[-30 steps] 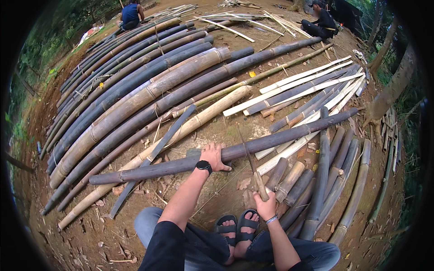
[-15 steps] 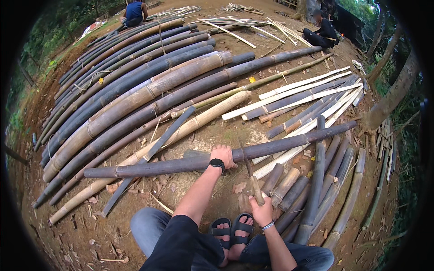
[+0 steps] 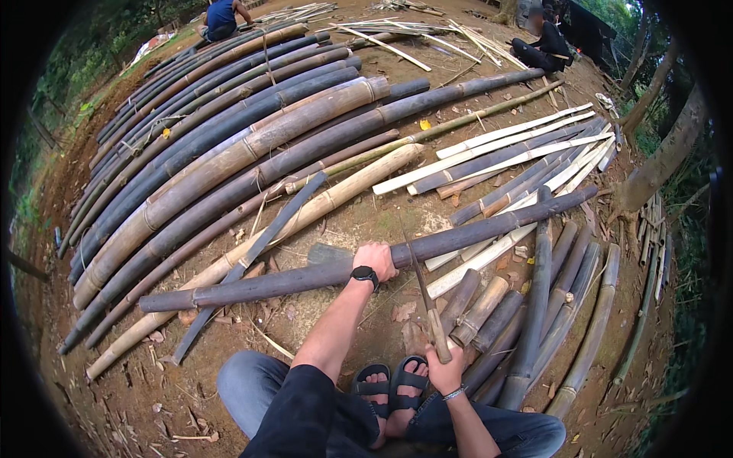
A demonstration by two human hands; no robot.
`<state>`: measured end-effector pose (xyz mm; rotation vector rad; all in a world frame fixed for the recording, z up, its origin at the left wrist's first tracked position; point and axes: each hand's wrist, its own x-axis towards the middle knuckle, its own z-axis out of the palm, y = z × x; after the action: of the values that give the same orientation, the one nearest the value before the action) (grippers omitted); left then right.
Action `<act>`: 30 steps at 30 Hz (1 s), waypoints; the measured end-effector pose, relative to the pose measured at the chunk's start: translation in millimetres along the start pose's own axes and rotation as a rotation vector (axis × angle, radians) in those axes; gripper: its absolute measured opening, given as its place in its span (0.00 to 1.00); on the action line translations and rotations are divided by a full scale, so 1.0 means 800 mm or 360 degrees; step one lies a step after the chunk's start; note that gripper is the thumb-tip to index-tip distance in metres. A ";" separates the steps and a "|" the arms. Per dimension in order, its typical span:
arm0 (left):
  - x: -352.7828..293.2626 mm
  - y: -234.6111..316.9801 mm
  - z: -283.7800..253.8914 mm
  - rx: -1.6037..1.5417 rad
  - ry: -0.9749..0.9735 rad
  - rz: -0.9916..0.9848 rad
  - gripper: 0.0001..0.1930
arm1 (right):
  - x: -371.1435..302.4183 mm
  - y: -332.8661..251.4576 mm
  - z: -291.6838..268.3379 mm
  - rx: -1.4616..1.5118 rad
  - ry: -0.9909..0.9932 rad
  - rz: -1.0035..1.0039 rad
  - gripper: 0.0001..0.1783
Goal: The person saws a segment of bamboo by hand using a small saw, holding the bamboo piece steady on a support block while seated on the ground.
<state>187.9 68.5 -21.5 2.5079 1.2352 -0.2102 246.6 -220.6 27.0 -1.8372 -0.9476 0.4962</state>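
Observation:
A long dark bamboo pole (image 3: 489, 227) lies across the ground in front of me. My left hand (image 3: 376, 259), with a black watch on its wrist, grips the pole near its middle. My right hand (image 3: 445, 368) is shut on the wooden handle of a long knife (image 3: 422, 294). The blade points up and away from me, and its tip reaches the pole just right of my left hand. My feet in black sandals (image 3: 389, 385) rest on the dirt between my knees.
Many long bamboo poles (image 3: 229, 164) lie side by side to the left and behind. Pale split bamboo strips (image 3: 519, 145) lie at the right. Short cut bamboo pieces (image 3: 534, 320) are piled beside my right hand. Two people (image 3: 544, 46) sit far back. Tree trunks (image 3: 657, 168) stand at the right.
My view has shifted slightly. My left hand stays on the pole. The knife in my right hand stays upright against the pole, with little movement.

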 end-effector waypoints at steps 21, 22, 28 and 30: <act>-0.003 0.017 0.001 -0.0050 0.0141 0.0022 0.23 | 0.025 0.007 -0.012 0.0067 -0.0108 0.0322 0.09; -0.003 0.017 0.002 -0.0048 0.0137 0.0012 0.23 | 0.055 0.021 0.006 0.0048 -0.0079 0.0239 0.10; 0.004 -0.006 -0.007 -0.0092 0.0016 -0.0048 0.28 | -0.003 -0.016 -0.029 0.0188 -0.0170 0.0237 0.12; 0.002 0.002 -0.003 -0.0080 0.0014 -0.0032 0.29 | 0.017 0.017 -0.011 0.0170 -0.0141 0.0247 0.09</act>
<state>190.2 69.3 -19.1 2.4574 1.2543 -0.1710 266.1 -218.2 19.3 -1.8116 -0.8245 0.7154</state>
